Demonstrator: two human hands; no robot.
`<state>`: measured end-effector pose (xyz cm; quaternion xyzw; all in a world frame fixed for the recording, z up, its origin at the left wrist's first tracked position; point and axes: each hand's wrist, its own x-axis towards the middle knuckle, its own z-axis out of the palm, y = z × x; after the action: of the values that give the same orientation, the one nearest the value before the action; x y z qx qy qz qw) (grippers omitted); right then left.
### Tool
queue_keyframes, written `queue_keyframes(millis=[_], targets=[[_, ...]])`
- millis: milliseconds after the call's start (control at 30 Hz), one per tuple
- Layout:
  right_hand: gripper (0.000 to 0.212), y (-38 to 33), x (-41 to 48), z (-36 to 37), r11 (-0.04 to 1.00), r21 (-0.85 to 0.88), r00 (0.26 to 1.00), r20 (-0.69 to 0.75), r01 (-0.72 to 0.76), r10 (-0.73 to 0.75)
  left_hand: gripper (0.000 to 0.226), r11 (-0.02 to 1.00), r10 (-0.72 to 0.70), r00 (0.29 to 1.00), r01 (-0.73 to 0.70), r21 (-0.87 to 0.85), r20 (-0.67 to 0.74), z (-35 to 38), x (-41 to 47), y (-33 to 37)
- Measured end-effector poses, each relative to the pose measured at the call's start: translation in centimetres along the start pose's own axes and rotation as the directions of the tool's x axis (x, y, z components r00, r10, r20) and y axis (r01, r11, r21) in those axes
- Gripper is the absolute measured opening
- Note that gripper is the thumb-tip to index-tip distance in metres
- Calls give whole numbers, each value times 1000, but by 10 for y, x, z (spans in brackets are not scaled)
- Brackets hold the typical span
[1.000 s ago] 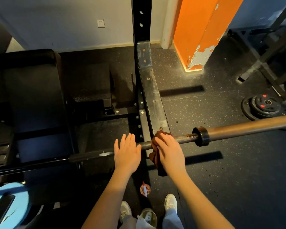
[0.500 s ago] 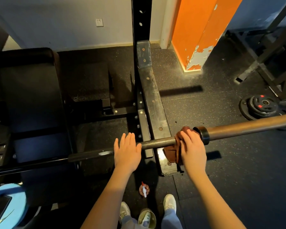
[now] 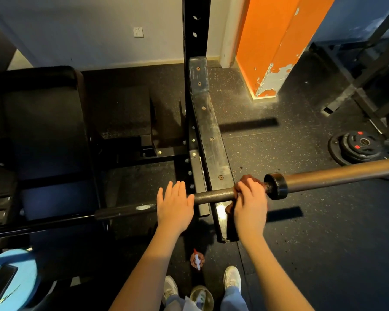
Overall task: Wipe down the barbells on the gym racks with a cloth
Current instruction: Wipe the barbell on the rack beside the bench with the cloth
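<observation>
Far left of the rack upright point(image 3: 194, 30) I see a black bench pad point(image 3: 43, 120). The barbell point(image 3: 211, 195) runs across my view in front of the upright's base, from the dark left side up to the right edge.

Just left of the upright, the left hand point(image 3: 174, 206) lies flat on the knurled shaft, fingers straight and close together, gripping nothing. On the floor below the upright, between the hands and near the white shoes, stands a small spray bottle point(image 3: 197, 261).

Just right of the upright, the right hand point(image 3: 250, 203) is curled over the shaft and holds a brown cloth point(image 3: 245, 178) wrapped against the bar. The cloth shows above the knuckles and hangs below the palm. It sits right beside the black collar point(image 3: 276, 186), where the thicker bronze sleeve point(image 3: 346, 173) begins.

Farther right of the upright, an orange pillar point(image 3: 279, 41) with chipped paint stands by the wall. A stack of black weight plates point(image 3: 357, 147) lies on the floor behind the sleeve.
</observation>
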<state>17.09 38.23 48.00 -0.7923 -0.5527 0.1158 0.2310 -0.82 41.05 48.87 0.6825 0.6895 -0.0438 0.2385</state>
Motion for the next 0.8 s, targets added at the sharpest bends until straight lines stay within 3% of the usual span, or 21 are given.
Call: queue_keyframes(millis=[67, 133, 167, 300, 333, 500, 667, 800], targets=[[38, -18, -12, 10, 983, 2, 978, 93, 185, -184, 55, 1000, 0, 1000, 0, 4, -4, 0, 0, 0], [39, -11, -8, 10, 921, -14, 911, 152, 389, -382, 54, 1000, 3, 1000, -3, -2, 3, -1, 1, 0], [37, -4, -1, 6, 904, -41, 896, 158, 426, -415, 54, 1000, 4, 1000, -4, -11, 9, -1, 2, -1], [31, 0, 7, -3, 986, -58, 986, 52, 158, -155, 53, 999, 27, 1000, -27, -36, 14, -1, 3, -5], [33, -11, 0, 3, 986, -63, 988, 43, 152, -149, 53, 998, 34, 999, -33, -45, 16, -1, 3, -6], [53, -25, -19, 20, 870, -75, 865, 180, 487, -469, 52, 996, 41, 999, -38, -82, 33, -3, 5, -7], [54, -26, -21, 22, 940, -146, 951, 83, 307, -298, 52, 992, 76, 997, -75, -105, 6, -5, 1, -8], [59, -42, -30, 38, 903, -112, 905, 155, 414, -396, 51, 989, 89, 991, -101, -113, -103, -5, -8, -17]])
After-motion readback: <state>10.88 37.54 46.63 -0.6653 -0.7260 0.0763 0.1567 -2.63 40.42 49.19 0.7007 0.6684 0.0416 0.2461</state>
